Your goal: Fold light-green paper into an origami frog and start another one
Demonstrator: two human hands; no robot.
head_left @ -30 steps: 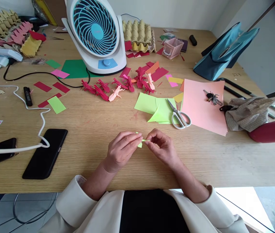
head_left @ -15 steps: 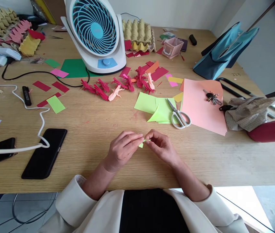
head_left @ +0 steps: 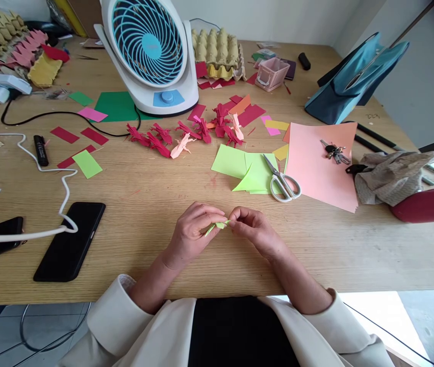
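Between my hands is a small folded piece of light green paper (head_left: 220, 225), held just above the table. My left hand (head_left: 196, 229) is closed on its left part, and my right hand (head_left: 254, 229) pinches its right end. The fingers hide some of the folds. Beyond my right hand, white-handled scissors (head_left: 282, 183) lie on light green paper sheets (head_left: 229, 162). Farther back sits a row of folded paper figures (head_left: 159, 142), mostly red with a few pale pink ones.
A white and blue fan (head_left: 151, 48) stands at the back. Pink paper (head_left: 320, 168) with keys (head_left: 335, 152) lies to the right, near a blue bag (head_left: 354, 81) and a red bottle (head_left: 427, 205). At left are a black phone (head_left: 69, 242), a white cable (head_left: 66, 193) and a marker (head_left: 41, 150).
The green paper has turned in my fingers, and more of it now shows on the left side, by my left thumb. Both hands stay in nearly the same place.
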